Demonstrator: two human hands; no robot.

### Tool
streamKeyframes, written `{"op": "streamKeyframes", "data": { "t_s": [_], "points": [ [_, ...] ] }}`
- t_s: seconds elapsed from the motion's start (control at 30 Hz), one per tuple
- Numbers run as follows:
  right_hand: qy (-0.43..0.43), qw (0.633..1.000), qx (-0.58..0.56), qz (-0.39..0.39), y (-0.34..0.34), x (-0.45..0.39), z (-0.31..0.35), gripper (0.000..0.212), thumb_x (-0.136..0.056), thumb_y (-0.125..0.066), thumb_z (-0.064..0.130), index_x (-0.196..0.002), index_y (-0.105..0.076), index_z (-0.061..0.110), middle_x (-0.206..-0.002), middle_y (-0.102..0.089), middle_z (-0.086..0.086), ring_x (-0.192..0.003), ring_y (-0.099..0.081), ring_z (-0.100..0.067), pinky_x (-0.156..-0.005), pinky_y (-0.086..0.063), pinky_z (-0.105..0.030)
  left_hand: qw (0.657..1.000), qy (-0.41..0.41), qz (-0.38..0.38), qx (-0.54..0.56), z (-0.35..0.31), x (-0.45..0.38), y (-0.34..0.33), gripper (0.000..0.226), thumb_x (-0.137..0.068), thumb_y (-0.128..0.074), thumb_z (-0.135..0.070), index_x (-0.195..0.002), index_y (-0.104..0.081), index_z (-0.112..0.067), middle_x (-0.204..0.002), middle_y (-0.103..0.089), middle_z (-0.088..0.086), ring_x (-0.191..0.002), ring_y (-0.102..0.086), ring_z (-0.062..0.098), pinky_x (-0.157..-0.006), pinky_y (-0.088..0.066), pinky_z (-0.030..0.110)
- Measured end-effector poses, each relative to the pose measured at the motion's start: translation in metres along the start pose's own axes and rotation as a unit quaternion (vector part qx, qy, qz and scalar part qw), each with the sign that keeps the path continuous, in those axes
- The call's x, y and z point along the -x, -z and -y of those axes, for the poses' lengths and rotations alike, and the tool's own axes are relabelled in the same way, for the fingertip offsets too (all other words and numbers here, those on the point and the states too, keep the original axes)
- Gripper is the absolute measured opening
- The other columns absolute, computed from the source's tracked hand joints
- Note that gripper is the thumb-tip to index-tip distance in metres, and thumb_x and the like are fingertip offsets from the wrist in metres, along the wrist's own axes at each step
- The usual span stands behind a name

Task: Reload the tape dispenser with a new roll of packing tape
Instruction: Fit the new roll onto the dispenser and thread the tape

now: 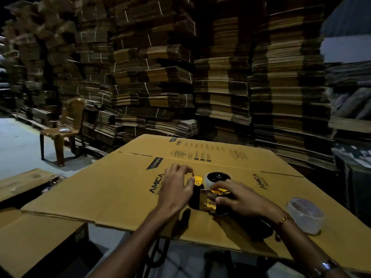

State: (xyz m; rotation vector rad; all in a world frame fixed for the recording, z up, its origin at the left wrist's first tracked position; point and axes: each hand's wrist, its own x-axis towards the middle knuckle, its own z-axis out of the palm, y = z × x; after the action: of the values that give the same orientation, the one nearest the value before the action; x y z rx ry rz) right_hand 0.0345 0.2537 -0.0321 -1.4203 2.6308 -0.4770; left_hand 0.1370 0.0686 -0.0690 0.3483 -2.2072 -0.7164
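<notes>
With the right hand (239,199) clamped on the tape dispenser (208,197), the left hand (176,187) pinching its yellow tab (197,180) should thread gently.

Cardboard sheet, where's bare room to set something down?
Free: the cardboard sheet left of the left hand, and the printed far strip. Crowded: mid-sheet around the tape dispenser and right hand; a tape roll fills the right edge.
</notes>
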Motion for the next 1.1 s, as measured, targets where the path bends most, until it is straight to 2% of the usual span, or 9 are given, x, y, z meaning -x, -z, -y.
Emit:
{"op": "streamKeyframes", "data": {
  "t_s": [0.2, 0.27, 0.43, 0.53, 0.6, 0.7, 0.77, 0.93, 1.1],
  "points": [
    [0.037, 0.998, -0.017, 0.056, 0.004, 0.041, 0.000, 0.030, -0.102, -0.051, 0.042, -0.122, -0.039, 0.061, -0.131, -0.049, 0.010, -0.121, -0.043, -0.008, -0.103, -0.039, -0.033, 0.987, -0.025, 0.154, 0.032, -0.005, 0.010, -0.008, 0.034, -0.101, -0.048, -0.038, -0.131, -0.056, -0.024, -0.129, -0.048, -0.007, -0.119, -0.044, 0.011, -0.098, -0.041, 0.030],
    [0.050, 0.998, -0.002, 0.047, 0.001, 0.049, -0.003, 0.030, -0.102, -0.050, 0.045, -0.120, -0.036, 0.064, -0.129, -0.050, 0.012, -0.120, -0.043, -0.006, -0.105, -0.039, -0.035, 0.984, -0.023, 0.164, 0.070, -0.007, 0.015, -0.012, 0.032, -0.103, -0.046, -0.036, -0.128, -0.060, -0.021, -0.123, -0.046, -0.007, -0.113, -0.049, 0.009, -0.096, -0.046, 0.028],
    [0.078, 0.997, 0.002, 0.028, -0.006, 0.056, -0.008, 0.022, -0.102, -0.047, 0.047, -0.119, -0.046, 0.061, -0.121, -0.052, 0.012, -0.117, -0.046, -0.010, -0.103, -0.041, -0.041, 0.983, -0.029, 0.168, 0.067, -0.006, 0.020, -0.019, 0.032, -0.105, -0.039, -0.033, -0.123, -0.063, -0.021, -0.121, -0.046, -0.007, -0.110, -0.053, 0.011, -0.096, -0.049, 0.044],
    [0.085, 0.994, -0.057, 0.024, -0.004, 0.063, -0.008, 0.028, -0.099, -0.046, 0.052, -0.119, -0.046, 0.071, -0.129, -0.052, 0.018, -0.122, -0.046, 0.003, -0.101, -0.041, -0.024, 0.981, -0.026, 0.170, 0.087, -0.005, 0.021, -0.018, 0.034, -0.105, -0.039, -0.036, -0.125, -0.062, -0.021, -0.122, -0.048, -0.007, -0.112, -0.055, 0.011, -0.097, -0.049, 0.045],
    [0.067, 0.987, -0.146, -0.016, 0.003, 0.069, -0.012, 0.031, -0.094, -0.047, 0.056, -0.122, -0.048, 0.071, -0.129, -0.052, 0.026, -0.113, -0.049, 0.015, -0.091, -0.043, -0.014, 0.981, -0.032, 0.170, 0.092, -0.004, 0.023, -0.016, 0.035, -0.105, -0.040, -0.038, -0.129, -0.060, -0.023, -0.124, -0.049, -0.008, -0.114, -0.055, 0.011, -0.098, -0.049, 0.045],
    [0.029, 0.965, -0.215, -0.148, 0.009, 0.064, -0.035, 0.023, -0.097, -0.051, 0.049, -0.116, -0.059, 0.059, -0.122, -0.061, 0.015, -0.102, -0.060, 0.006, -0.085, -0.054, -0.027, 0.983, -0.045, 0.155, 0.083, -0.005, 0.027, -0.014, 0.035, -0.104, -0.042, -0.041, -0.132, -0.058, -0.029, -0.128, -0.049, -0.009, -0.120, -0.050, 0.009, -0.101, -0.047, 0.043],
    [0.004, 0.961, -0.210, -0.182, 0.008, 0.055, -0.049, 0.021, -0.100, -0.056, 0.040, -0.114, -0.058, 0.055, -0.124, -0.059, 0.013, -0.109, -0.059, -0.001, -0.083, -0.054, -0.028, 0.987, -0.058, 0.138, 0.058, -0.009, 0.029, -0.013, 0.034, -0.102, -0.043, -0.044, -0.130, -0.059, -0.032, -0.132, -0.048, -0.009, -0.123, -0.046, 0.010, -0.102, -0.045, 0.042],
    [-0.008, 0.963, -0.251, -0.092, 0.000, 0.033, -0.061, 0.051, -0.096, -0.066, 0.025, -0.124, -0.041, 0.060, -0.144, -0.032, 0.010, -0.136, -0.044, -0.020, -0.101, -0.048, -0.038, 0.981, -0.105, 0.137, -0.095, -0.031, 0.030, -0.012, 0.035, -0.098, -0.048, -0.050, -0.120, -0.066, -0.030, -0.147, -0.041, -0.007, -0.137, -0.029, 0.015, -0.106, -0.038, 0.041],
    [0.012, 0.945, -0.318, -0.071, -0.009, 0.024, -0.063, 0.049, -0.094, -0.069, 0.027, -0.124, -0.053, 0.062, -0.151, -0.034, 0.013, -0.138, -0.041, -0.016, -0.099, -0.046, -0.024, 0.940, -0.119, 0.183, -0.264, -0.047, 0.024, -0.018, 0.038, -0.091, -0.059, -0.050, -0.116, -0.069, -0.024, -0.158, -0.031, 0.001, -0.147, -0.017, 0.026, -0.116, -0.023, 0.058]
  ]
}}
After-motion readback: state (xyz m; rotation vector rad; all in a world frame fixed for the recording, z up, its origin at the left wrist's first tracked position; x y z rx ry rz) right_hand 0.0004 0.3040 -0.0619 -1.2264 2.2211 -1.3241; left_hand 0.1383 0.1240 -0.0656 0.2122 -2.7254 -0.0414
